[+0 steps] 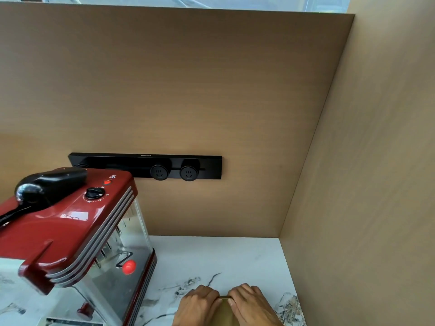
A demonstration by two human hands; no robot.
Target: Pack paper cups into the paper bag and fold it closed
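A tan panelled alcove with a black wall-mounted socket rail (146, 167) frames a white marble-veined desk (211, 257), where a red popcorn machine (70, 231) with clear side walls stands at the left. At the bottom edge of the view, a person's left hand (200, 304) and right hand (249, 302) sit knuckle to knuckle, fingers curled down and pinching the top edge of a brown paper bag (227, 310), of which only a narrow strip shows between them. Both hands appear closed on that upper edge, apparently pressing or rolling a fold. Whether paper cups are inside cannot be told, as the bag's body lies out of view below the frame and no cups are visible. The bag looks light, thin and easily creased, so it would likely crumple or tear under a hard squeeze; the doubled top edge, held near its middle with both hands, seems the surest place to grip while folding it shut
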